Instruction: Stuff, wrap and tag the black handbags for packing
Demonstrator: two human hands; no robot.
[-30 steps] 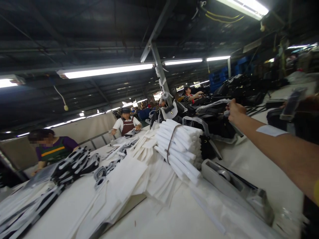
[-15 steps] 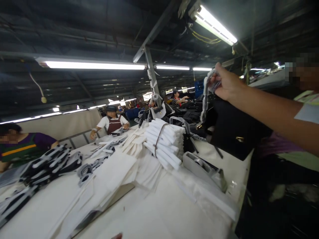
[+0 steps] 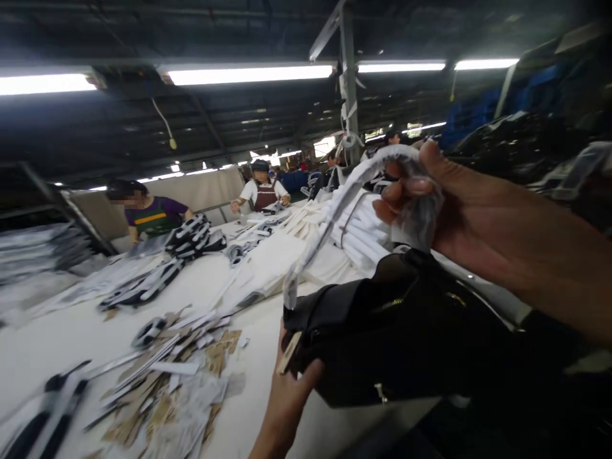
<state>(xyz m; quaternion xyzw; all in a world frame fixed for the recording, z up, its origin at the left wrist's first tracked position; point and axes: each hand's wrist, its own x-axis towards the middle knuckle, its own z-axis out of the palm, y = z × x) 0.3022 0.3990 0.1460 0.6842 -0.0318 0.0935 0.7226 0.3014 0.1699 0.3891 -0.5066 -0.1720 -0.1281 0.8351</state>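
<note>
A black handbag (image 3: 406, 338) hangs over the near edge of a long white table (image 3: 57, 331). My right hand (image 3: 449, 197) is closed round its handle (image 3: 344, 191), which is wrapped in white plastic, and lifts it. My left hand (image 3: 287, 395) comes up from below and grips the bag's left end, fingers curled on its edge. A bundle of white wrapped pieces (image 3: 363, 236) lies just behind the bag.
Cardboard scraps and paper strips (image 3: 176, 376) litter the near table. Black-and-white straps (image 3: 191, 236) are heaped further back. Two seated people (image 3: 148, 213) (image 3: 262, 190) work on the far side. Dark bags (image 3: 516, 143) are piled at the right.
My right hand has brought the black bag by its wrapped handle from far right to the table in front of me. My left hand has come up and taken hold of the bag's end.
</note>
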